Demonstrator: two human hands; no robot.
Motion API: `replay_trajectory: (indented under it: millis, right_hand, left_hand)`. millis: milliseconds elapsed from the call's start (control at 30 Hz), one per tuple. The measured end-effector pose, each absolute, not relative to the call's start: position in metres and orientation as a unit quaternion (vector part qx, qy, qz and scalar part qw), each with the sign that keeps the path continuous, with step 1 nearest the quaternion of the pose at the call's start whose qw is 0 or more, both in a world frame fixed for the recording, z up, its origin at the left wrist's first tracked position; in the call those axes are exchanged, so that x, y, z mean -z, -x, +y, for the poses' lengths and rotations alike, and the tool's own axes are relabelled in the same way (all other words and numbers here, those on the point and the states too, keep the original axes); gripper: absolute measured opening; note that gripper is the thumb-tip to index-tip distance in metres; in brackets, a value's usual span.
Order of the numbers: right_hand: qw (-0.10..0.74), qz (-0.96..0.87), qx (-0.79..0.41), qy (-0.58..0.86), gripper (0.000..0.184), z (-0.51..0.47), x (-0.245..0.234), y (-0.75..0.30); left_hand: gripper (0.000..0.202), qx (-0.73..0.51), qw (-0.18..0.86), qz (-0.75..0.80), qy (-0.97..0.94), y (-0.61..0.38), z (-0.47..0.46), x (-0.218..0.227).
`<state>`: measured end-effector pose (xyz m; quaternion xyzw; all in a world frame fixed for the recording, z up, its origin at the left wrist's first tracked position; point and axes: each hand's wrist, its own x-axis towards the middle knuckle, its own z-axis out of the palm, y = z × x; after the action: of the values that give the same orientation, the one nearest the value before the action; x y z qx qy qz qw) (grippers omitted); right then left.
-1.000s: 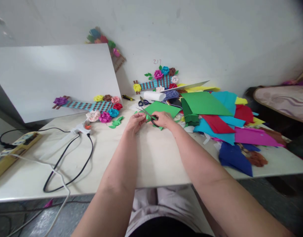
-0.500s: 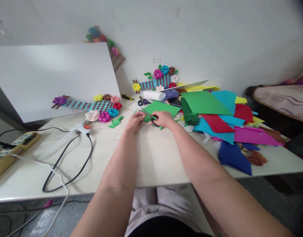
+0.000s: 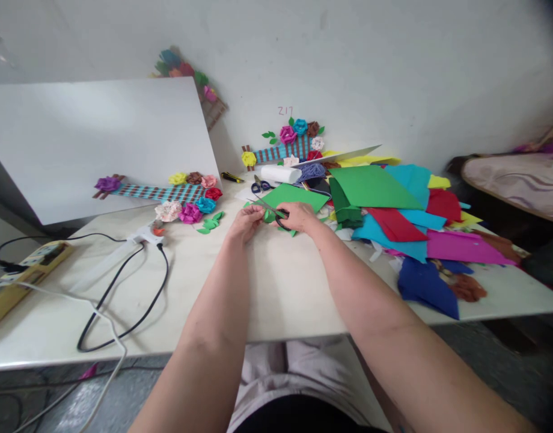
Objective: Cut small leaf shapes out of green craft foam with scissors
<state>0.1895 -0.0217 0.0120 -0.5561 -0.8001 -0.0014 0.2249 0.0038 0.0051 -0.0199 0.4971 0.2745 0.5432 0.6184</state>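
Note:
My right hand (image 3: 299, 216) is closed round the handles of a pair of scissors (image 3: 282, 220), whose blades point left and stand apart. My left hand (image 3: 248, 221) pinches a small piece of green paper close to the blades; most of that piece is hidden by the fingers. Green scraps (image 3: 269, 215) show between the two hands. Behind them lies a flat green sheet (image 3: 299, 197). Several cut green leaves (image 3: 210, 224) rest on the table to the left of my left hand.
Two guitar-shaped pieces with paper flowers (image 3: 161, 192) stand at the back. A glue gun (image 3: 145, 234) and a power strip (image 3: 30, 270) with cords lie left. Coloured papers (image 3: 378, 189) heap up on the right. A yellow cutter (image 3: 232, 177) and second scissors (image 3: 261, 185) lie behind.
Both hands stay in nearly the same place. The view has shifted very slightly, and the green piece by the blades looks a little different in shape.

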Motion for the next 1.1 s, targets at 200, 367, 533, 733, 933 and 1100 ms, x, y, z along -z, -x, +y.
replay_trajectory:
  millis: [200,367,533,733,933,1100]
  right_hand:
    - [0.226,-0.801,-0.001,0.554,0.046,-0.0241,-0.0139,-0.1873]
    - [0.224,-0.800,-0.004,0.556,0.045,-0.0260,-0.0163,-0.1865]
    - [0.226,-0.800,-0.007,0.557,0.044,-0.0256,-0.0161,-0.1864]
    - [0.225,-0.801,-0.019,0.554,0.043,-0.0263,-0.0174,-0.1870]
    - [0.229,-0.802,-0.020,0.551,0.041,-0.0249,-0.0172,-0.1879]
    - [0.230,-0.799,-0.023,0.555,0.041,-0.0243,-0.0173,-0.1877]
  left_hand:
    - [0.021,-0.542,0.638,0.248,-0.488,-0.0045,0.0069,0.0209]
    - [0.024,-0.546,0.642,0.238,-0.483,-0.0045,0.0057,0.0205]
    - [0.027,-0.545,0.643,0.234,-0.485,-0.0045,0.0040,0.0193]
    - [0.024,-0.541,0.642,0.237,-0.490,-0.0045,0.0034,0.0184]
    - [0.023,-0.543,0.638,0.254,-0.484,-0.0044,0.0024,0.0177]
    - [0.021,-0.542,0.641,0.252,-0.482,-0.0047,0.0021,0.0170]
